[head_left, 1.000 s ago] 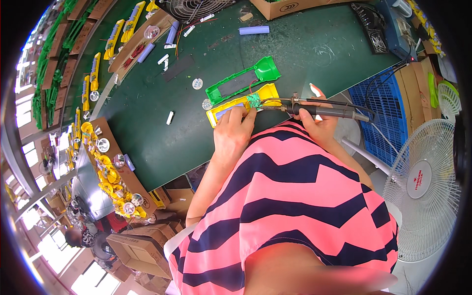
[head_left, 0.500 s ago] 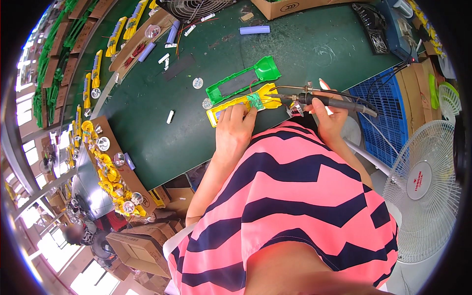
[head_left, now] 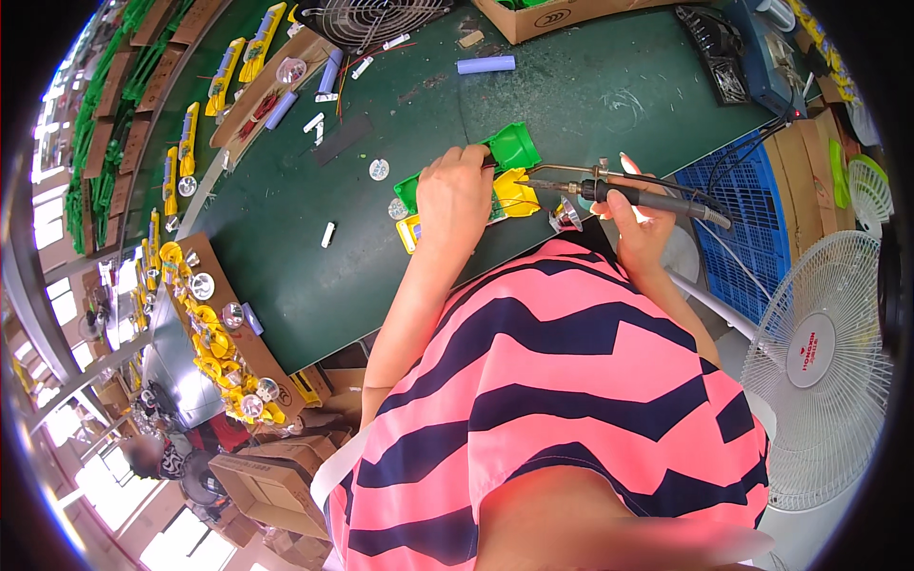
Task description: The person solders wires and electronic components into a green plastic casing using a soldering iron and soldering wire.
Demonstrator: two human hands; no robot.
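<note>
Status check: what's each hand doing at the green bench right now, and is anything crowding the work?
Left hand pressing down on the yellow and green plastic shells. Right hand shut on the soldering iron, tip toward the shells. Small silver reflector beside them.

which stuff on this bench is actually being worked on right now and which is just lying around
In hand:
- left hand pressing on the yellow housing
- green housing right behind it
- right hand holding the soldering iron

Lying about:
- lilac cylinder
- round fan grille
- cardboard tray of yellow parts
- blue crate
- white standing fan
</note>
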